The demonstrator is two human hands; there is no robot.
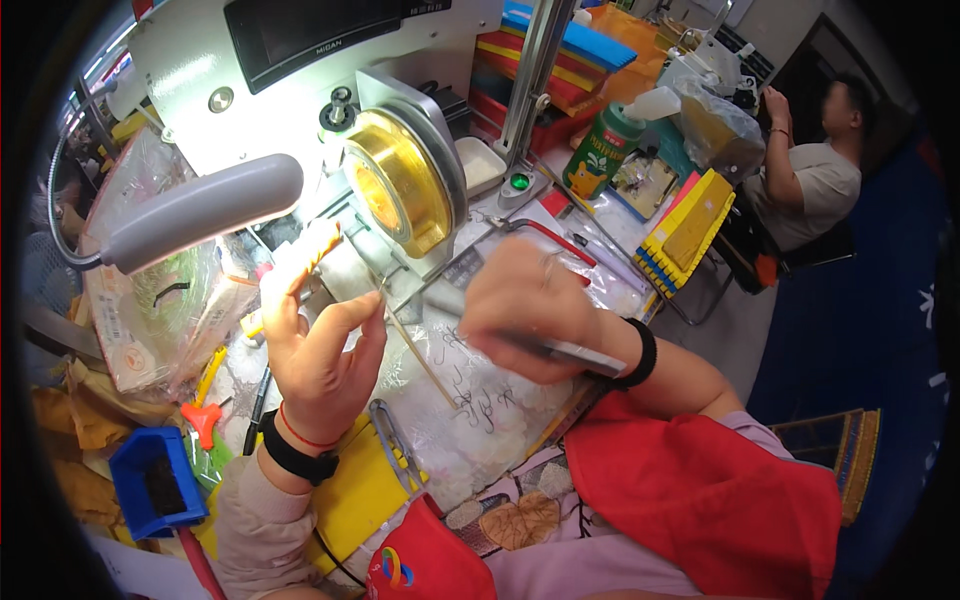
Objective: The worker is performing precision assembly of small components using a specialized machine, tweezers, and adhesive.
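Here, over the near edge of the glossy, pale surface (445, 465), the right hand (530, 310), motion-blurred, curls around a slim, flat metal tool (585, 357). On the left hand (325, 355), thumb and fingers draw close together; I cannot tell whether they pinch anything. Thin, dark, hook-shaped wires (480, 395) lie scattered toward that edge. At the left edge, a blue plastic bin (172, 521) contains something dark.

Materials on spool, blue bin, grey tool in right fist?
Spool: likely plastic, glossy; translucent yellow, bright highlights.
Blue bin: probably moulded plastic, satin; uniform colour, smooth walls.
Grey tool: perhaps metal, smooth; pale sheen, though blur leaves it open.
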